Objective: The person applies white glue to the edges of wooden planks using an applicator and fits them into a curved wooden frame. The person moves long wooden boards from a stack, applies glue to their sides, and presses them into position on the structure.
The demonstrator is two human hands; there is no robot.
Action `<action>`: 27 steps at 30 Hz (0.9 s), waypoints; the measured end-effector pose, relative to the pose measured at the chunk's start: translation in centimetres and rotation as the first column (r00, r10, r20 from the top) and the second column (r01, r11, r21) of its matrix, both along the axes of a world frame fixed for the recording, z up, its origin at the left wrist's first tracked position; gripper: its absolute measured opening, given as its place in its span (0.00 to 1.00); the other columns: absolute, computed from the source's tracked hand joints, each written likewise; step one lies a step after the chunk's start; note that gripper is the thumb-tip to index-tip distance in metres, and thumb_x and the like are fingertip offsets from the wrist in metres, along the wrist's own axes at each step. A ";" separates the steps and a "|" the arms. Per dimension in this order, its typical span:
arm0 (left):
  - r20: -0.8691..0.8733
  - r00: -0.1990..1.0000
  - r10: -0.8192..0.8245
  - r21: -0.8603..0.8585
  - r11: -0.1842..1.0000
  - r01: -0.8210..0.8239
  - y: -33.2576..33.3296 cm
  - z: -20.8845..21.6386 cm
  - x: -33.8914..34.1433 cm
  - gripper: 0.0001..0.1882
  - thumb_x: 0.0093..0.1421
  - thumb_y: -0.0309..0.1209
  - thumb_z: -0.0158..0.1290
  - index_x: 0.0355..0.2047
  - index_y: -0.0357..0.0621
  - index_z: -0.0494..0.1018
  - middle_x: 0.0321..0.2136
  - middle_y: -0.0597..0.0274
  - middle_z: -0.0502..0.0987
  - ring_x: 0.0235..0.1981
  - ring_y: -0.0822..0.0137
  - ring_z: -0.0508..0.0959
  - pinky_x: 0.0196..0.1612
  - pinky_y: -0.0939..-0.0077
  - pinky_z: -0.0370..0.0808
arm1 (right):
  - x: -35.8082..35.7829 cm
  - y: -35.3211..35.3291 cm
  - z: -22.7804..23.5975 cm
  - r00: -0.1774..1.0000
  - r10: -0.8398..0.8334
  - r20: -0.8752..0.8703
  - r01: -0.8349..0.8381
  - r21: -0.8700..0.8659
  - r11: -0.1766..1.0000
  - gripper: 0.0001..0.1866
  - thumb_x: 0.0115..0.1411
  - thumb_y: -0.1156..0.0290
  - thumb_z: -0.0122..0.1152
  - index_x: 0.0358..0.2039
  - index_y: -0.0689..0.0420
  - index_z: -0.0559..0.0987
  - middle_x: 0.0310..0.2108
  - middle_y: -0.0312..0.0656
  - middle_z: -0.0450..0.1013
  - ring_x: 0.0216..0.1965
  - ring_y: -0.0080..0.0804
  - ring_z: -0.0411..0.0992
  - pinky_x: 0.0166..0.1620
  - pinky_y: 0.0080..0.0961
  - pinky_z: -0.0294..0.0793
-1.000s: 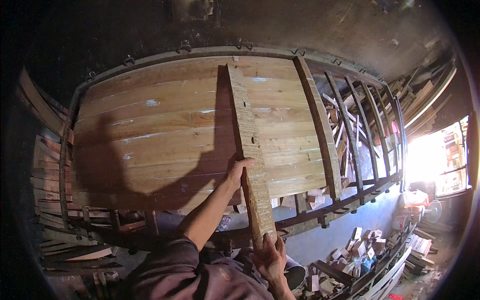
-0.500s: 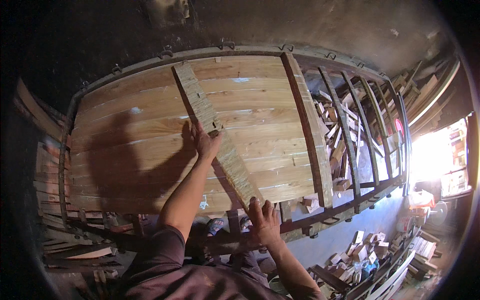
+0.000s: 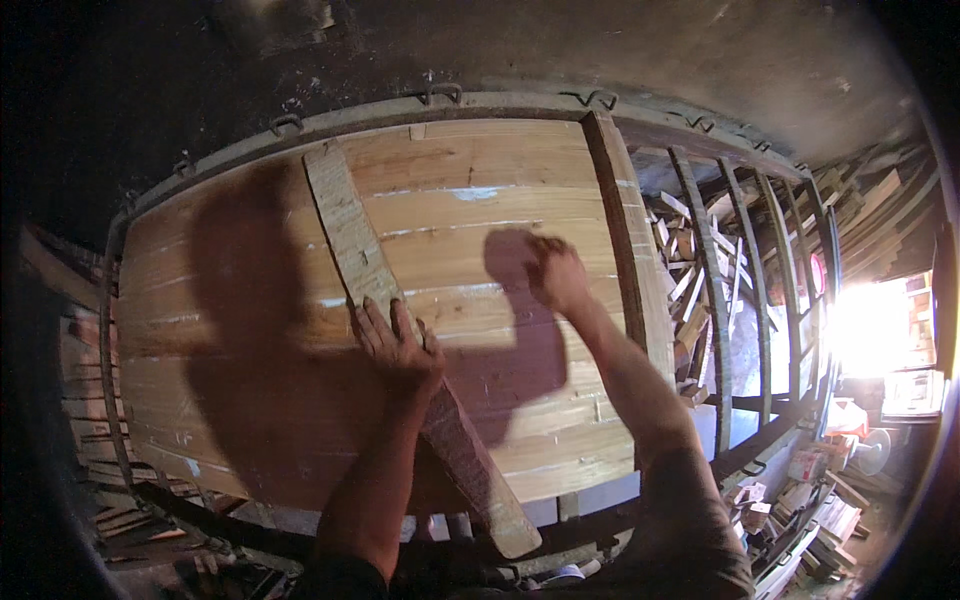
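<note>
A long, rough-faced wooden plank [image 3: 345, 215] lies slantwise across a wide panel of joined pale boards [image 3: 450, 240]. Its near end juts past the panel's front edge. My left hand [image 3: 400, 350] grips the plank near its middle, the fingers over its left side and top and the thumb toward the right edge. Off to the right, my right hand [image 3: 560, 278] is over the panel, its fingers curled together and slightly blurred. Whatever it may hold is hidden. White streaks run along the panel's seams.
A dark beam [image 3: 625, 220] crosses at the panel's right end. Beyond it, frame bars [image 3: 705, 270] stand above scattered wood offcuts [image 3: 690, 300]. Metal loops [image 3: 440, 95] line the far rail. More scrap wood [image 3: 815, 520] lies at the lower right, below a bright opening [image 3: 880, 325].
My right hand has let go of the plank's near end and moved up over the panel's right part. The plank has shifted toward me, and my left hand now holds it nearer its middle.
</note>
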State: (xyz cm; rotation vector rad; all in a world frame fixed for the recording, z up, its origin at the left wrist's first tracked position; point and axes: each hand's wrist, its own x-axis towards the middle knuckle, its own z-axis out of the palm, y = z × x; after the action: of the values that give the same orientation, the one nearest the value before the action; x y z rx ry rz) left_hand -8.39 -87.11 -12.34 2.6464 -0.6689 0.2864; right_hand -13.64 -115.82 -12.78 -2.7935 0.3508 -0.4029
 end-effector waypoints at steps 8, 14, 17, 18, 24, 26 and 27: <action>-0.259 0.966 -0.017 0.065 0.997 0.035 0.1 0.6 0.7 0.38 0.56 0.38 0.55 0.63 0.36 0.57 0.67 0.26 0.42 0.69 0.30 0.44 0.67 0.38 0.45 | 22.3 -9.5 -3.8 0.993 -0.103 -0.063 0.095 -0.132 0.987 0.29 0.57 0.70 0.48 0.62 0.54 0.66 0.62 0.46 0.64 0.64 0.45 0.59 0.63 0.45 0.60; -0.254 0.967 -0.022 0.071 0.997 0.041 0.0 -0.5 0.9 0.36 0.54 0.40 0.56 0.61 0.37 0.61 0.67 0.26 0.43 0.69 0.31 0.46 0.65 0.34 0.48 | 28.0 -12.4 -6.2 0.985 -0.152 -0.077 0.134 -0.198 0.971 0.29 0.60 0.58 0.53 0.61 0.50 0.68 0.60 0.43 0.63 0.62 0.45 0.59 0.62 0.46 0.59; -0.245 0.969 -0.016 0.086 0.996 0.038 0.1 -1.0 0.9 0.36 0.55 0.41 0.56 0.61 0.37 0.61 0.67 0.27 0.42 0.68 0.31 0.46 0.65 0.32 0.47 | 28.2 -12.7 -5.2 0.978 -0.149 -0.145 0.115 -0.219 0.969 0.28 0.57 0.56 0.58 0.57 0.52 0.72 0.59 0.44 0.63 0.60 0.48 0.59 0.60 0.46 0.61; -0.245 0.969 -0.013 0.086 0.996 0.035 0.2 -0.8 0.7 0.36 0.55 0.41 0.56 0.61 0.37 0.61 0.67 0.27 0.42 0.68 0.31 0.46 0.65 0.32 0.47 | 27.8 -12.1 -4.8 0.973 -0.174 -0.154 0.137 -0.225 0.965 0.27 0.58 0.56 0.56 0.57 0.53 0.73 0.59 0.45 0.64 0.60 0.47 0.60 0.60 0.46 0.61; -0.213 0.975 -0.066 -0.039 0.998 0.059 -0.3 -3.1 0.4 0.36 0.56 0.39 0.54 0.63 0.37 0.59 0.68 0.27 0.41 0.68 0.29 0.47 0.66 0.36 0.47 | 22.7 -12.1 -2.1 0.968 -0.210 0.134 0.241 -0.294 0.925 0.25 0.56 0.67 0.58 0.54 0.58 0.70 0.48 0.52 0.72 0.51 0.51 0.69 0.55 0.44 0.69; -0.224 0.974 -0.019 0.013 1.000 0.023 0.6 -2.8 0.6 0.36 0.57 0.39 0.54 0.63 0.36 0.59 0.68 0.27 0.41 0.68 0.29 0.46 0.67 0.38 0.46 | 19.6 -10.5 0.9 0.969 -0.190 0.160 0.214 -0.153 0.965 0.20 0.56 0.66 0.60 0.48 0.57 0.71 0.44 0.52 0.72 0.47 0.51 0.71 0.51 0.45 0.72; -0.228 0.974 -0.003 0.036 0.999 0.012 0.8 -2.6 0.6 0.36 0.57 0.39 0.54 0.63 0.36 0.59 0.68 0.27 0.41 0.68 0.30 0.46 0.67 0.39 0.46 | 17.4 -10.3 3.3 0.967 -0.187 0.175 0.204 -0.085 0.975 0.18 0.56 0.65 0.62 0.45 0.57 0.72 0.41 0.52 0.73 0.46 0.52 0.72 0.49 0.45 0.73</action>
State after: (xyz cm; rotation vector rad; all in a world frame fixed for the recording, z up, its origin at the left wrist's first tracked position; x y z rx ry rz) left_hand -7.84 -86.30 -14.97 2.6559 -0.6134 -0.0326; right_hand 3.79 -126.11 -9.45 -2.8066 0.5847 -0.7139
